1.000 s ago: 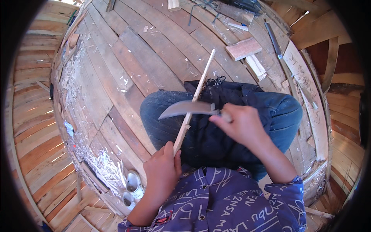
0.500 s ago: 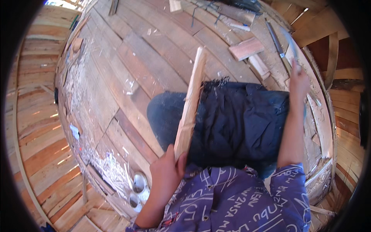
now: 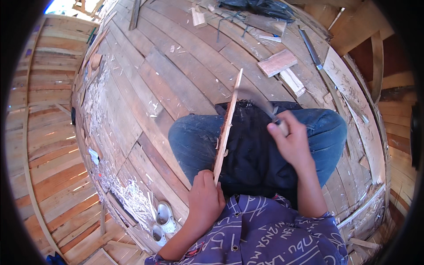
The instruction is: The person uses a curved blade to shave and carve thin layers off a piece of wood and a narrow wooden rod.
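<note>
My left hand [image 3: 206,195] is closed round the lower end of a long, narrow strip of wood [image 3: 226,127]. The strip slants up over my lap with its narrow edge toward me, and rough, dark bark shows along its left side. In my right hand [image 3: 289,139] is the pale handle of a knife with a curved blade [image 3: 258,100]. The blade is smeared by motion and points toward the upper part of the strip; whether it touches the wood I cannot tell. A dark cloth [image 3: 258,154] lies over my lap between my jeans-clad knees.
Near the right wall, a long dark-bladed tool [image 3: 310,47] lies by a pale board [image 3: 353,104]. Short wood blocks [image 3: 278,62] rest ahead of my knees. Shavings [image 3: 132,194] and white clogs [image 3: 165,216] are at the left. Black plastic [image 3: 260,8] lies at the far edge.
My right hand has swung in from the far right with the knife, to beside the strip. The left hand has turned the strip from its broad face to its edge.
</note>
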Available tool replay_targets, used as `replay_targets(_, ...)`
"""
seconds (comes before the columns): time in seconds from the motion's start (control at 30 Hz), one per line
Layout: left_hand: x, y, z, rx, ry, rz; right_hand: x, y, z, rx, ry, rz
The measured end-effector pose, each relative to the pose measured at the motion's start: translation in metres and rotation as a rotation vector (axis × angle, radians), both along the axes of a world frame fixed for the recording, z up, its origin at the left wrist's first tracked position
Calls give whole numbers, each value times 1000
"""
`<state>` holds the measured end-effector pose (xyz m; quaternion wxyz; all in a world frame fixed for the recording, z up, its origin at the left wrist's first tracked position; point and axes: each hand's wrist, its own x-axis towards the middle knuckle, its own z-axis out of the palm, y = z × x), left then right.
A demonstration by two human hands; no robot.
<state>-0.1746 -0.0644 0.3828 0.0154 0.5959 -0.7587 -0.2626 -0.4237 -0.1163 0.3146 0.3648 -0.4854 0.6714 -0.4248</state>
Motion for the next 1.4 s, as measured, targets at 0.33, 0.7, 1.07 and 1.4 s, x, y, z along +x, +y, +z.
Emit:
replay_targets(0.33, -7, 18, -21, -108, 194, -18, -9, -14, 3, 37, 410, 371)
replay_targets(0.7, 1, 25, -23, -128, 95, -48, -90, -101, -49, 239, 868, -76)
replay_targets(1.07, 6, 13, -22, -30, 184, 10, -62, -19, 7, 102, 488, 56)
replay_targets(1.4, 12, 22, -19, -24, 155, 4, -124, -107, -68, 261, 659, -160)
